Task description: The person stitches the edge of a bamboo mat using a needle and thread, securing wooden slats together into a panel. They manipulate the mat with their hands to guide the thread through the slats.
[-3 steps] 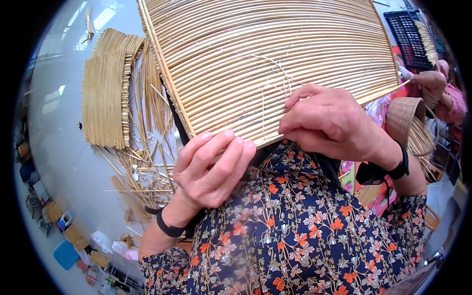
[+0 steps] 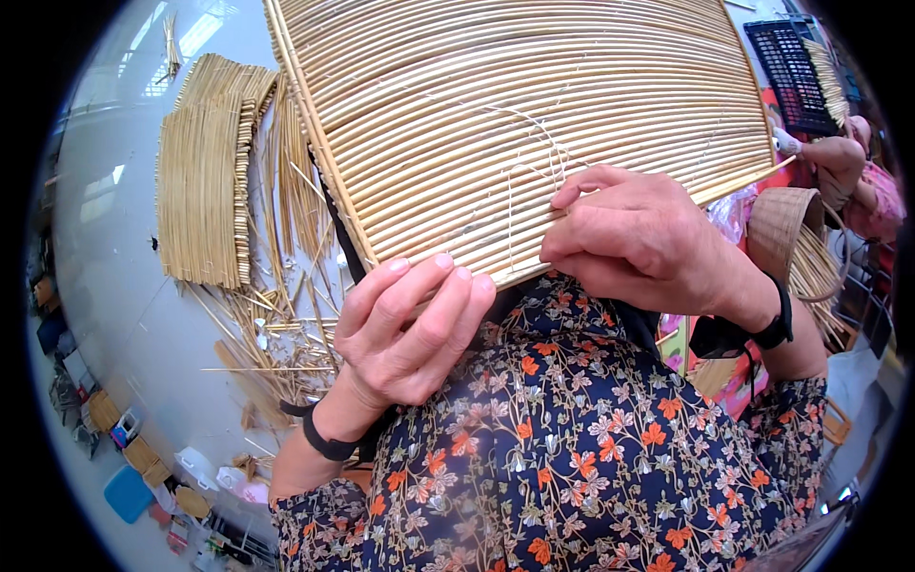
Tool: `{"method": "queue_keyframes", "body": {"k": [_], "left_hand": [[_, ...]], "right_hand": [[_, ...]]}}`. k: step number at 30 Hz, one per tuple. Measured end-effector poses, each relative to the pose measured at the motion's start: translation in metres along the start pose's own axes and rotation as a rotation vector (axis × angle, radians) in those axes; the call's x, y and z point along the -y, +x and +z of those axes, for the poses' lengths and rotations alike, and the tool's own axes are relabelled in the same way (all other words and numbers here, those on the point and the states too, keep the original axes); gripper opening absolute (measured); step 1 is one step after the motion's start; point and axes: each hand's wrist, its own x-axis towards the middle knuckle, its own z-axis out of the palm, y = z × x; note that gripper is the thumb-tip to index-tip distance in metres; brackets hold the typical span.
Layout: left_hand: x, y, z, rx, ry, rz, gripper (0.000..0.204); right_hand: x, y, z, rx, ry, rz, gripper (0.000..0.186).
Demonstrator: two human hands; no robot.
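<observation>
A wide panel of straw-coloured reed stalks (image 2: pixel 429 157), laid side by side and stitched with pale thread, slopes up from my lap. My left hand (image 2: pixel 415 329) closes on its near left corner, fingers over the top and thumb hidden beneath. My right hand (image 2: pixel 639 234) is closed in a pinch above the near edge, to the right of the left hand. What its fingertips hold is hidden. Loops of loose white thread (image 2: pixel 548 143) lie on the stalks and run close to the right fingers. One stalk (image 2: pixel 753 178) sticks out past the panel's right side.
Left of the panel, a stack of finished-looking reed mats (image 2: pixel 200 181) lies on the grey floor beside loose stalks and scraps (image 2: pixel 286 329). At right are a woven basket (image 2: pixel 783 229), a black plastic crate (image 2: pixel 786 76) and another person's arm (image 2: pixel 834 162).
</observation>
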Motion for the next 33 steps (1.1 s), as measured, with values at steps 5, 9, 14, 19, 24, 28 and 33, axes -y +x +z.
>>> {"method": "queue_keyframes", "body": {"k": [5,9,14,19,24,28,33], "left_hand": [[-0.001,-0.002,-0.004,0.015,0.003,-0.004,0.022],[-0.003,-0.006,-0.004,0.016,0.004,0.005,0.022],[-0.001,-0.008,-0.004,0.016,0.000,0.016,0.022],[-0.002,-0.011,-0.003,0.027,-0.013,0.009,0.022],[-0.001,-0.012,-0.003,0.023,-0.020,0.012,0.022],[-0.002,-0.012,-0.004,0.026,-0.027,0.014,0.023],[-0.001,-0.013,-0.005,0.033,-0.025,0.012,0.023]], "right_hand": [[0.005,0.002,-0.002,0.073,0.030,-0.006,0.014],[0.009,0.001,-0.002,0.100,0.004,-0.010,0.014],[0.009,0.003,-0.003,0.141,0.015,-0.044,0.017],[0.011,0.003,-0.005,0.219,-0.009,-0.072,0.019],[0.009,0.007,-0.005,0.196,-0.001,-0.063,0.019],[0.010,0.008,0.001,0.173,-0.027,-0.087,0.019],[0.009,0.011,0.000,0.215,-0.029,-0.100,0.024]]}}
